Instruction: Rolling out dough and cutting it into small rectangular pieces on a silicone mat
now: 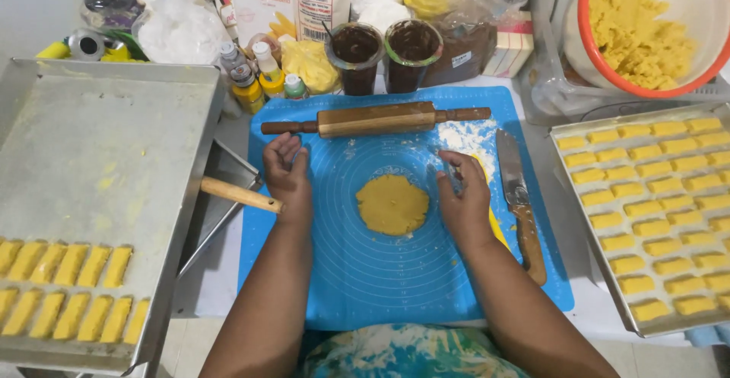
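From where I watch, the flattened yellow dough disc (392, 204) lies at the middle of the blue silicone mat (365, 287), between my two hands and touching neither, which leaves it free on the work surface. My left hand (289, 174) rests on the mat just left of the disc, palm turned partly up, fingers loosely curled and holding nothing. My right hand (462, 192) sits just right of it, edge down, fingers bent inward around something small and pale that I cannot make out; whether it truly grips I cannot tell. The wooden rolling pin (376, 120) lies crosswise at the mat's far edge, beside a patch of flour (468, 136), likely parked within reach. A wooden-handled knife (518, 203) lies along the right side, next to the tray of cut dough pieces (601, 268); a second tray (106, 142), mostly bare, sits at left.
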